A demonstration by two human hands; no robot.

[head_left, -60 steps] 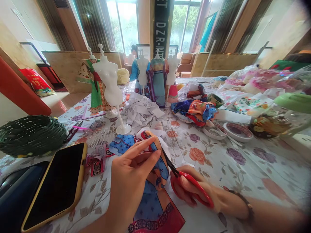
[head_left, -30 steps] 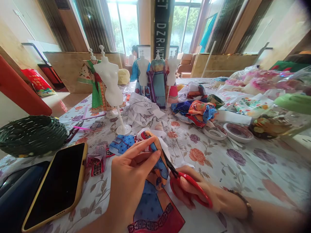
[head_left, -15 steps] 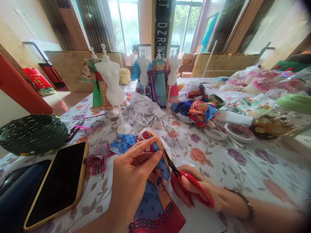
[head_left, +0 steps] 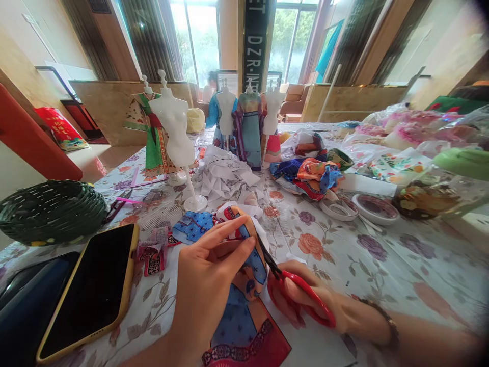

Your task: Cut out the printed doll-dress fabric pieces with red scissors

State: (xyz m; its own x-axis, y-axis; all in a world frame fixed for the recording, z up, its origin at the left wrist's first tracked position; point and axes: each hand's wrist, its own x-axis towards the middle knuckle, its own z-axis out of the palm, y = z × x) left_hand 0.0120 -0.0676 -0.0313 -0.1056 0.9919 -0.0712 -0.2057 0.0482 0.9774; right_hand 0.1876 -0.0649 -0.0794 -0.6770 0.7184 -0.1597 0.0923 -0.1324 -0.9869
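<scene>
My left hand (head_left: 214,260) pinches a piece of printed fabric (head_left: 239,318), blue with orange and a dark red patterned border, between thumb and fingers. Part of the cloth hangs down below the hand toward the table. My right hand (head_left: 301,295) is closed round the red handles of a pair of scissors (head_left: 313,300). The dark blades point up and left, against the fabric's right edge near my left fingertips. Just behind the left hand lies a blue printed fabric piece (head_left: 193,226). Small red and pink scraps (head_left: 155,252) rest to its left.
A phone (head_left: 91,290) and a dark green woven basket (head_left: 49,211) sit at the left. A bare white mannequin (head_left: 173,125) stands ahead, beside white paper scraps (head_left: 225,173). Dressed mannequins stand farther back. Crumpled fabric (head_left: 309,173) and tape rolls (head_left: 376,209) lie to the right.
Almost nothing differs. Both hands, the scissors and the fabric hold nearly the same place.
</scene>
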